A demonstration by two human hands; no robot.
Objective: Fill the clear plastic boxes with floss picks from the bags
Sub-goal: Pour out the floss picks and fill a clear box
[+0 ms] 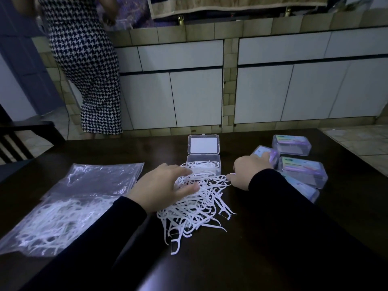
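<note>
Sorting floss picks into clear boxes at a dark table

Resting on a loose heap of white floss picks (195, 203), the left hand (161, 187) lies palm down with its fingers spread and lightly curled over the far left part of the pile. The right hand (247, 171) sits just right of the heap, knuckles up; its thumb and fingertip seem to pinch a single pick at the pile's right edge, though the grip is partly hidden. Both arms wear black sleeves.

Just beyond the left hand stands an open clear box (203, 164), its hinged lid (203, 144) raised on the far side. The box holds a shallow layer of picks, some spilling over its near rim into the heap.

To the right, four closed clear boxes (302, 171) with pastel labels cluster together, one partly behind the right hand, one nearest partly hidden by the right sleeve. What fills them cannot be made out.

On the left of the dark wooden table (273, 238) lies a clear plastic bag (71, 204), flat, with picks gathered in its near end.

Beyond the table, white cabinets (294, 91) line a tiled counter, and a person in a houndstooth dress (88, 66) stands at far left.
</note>
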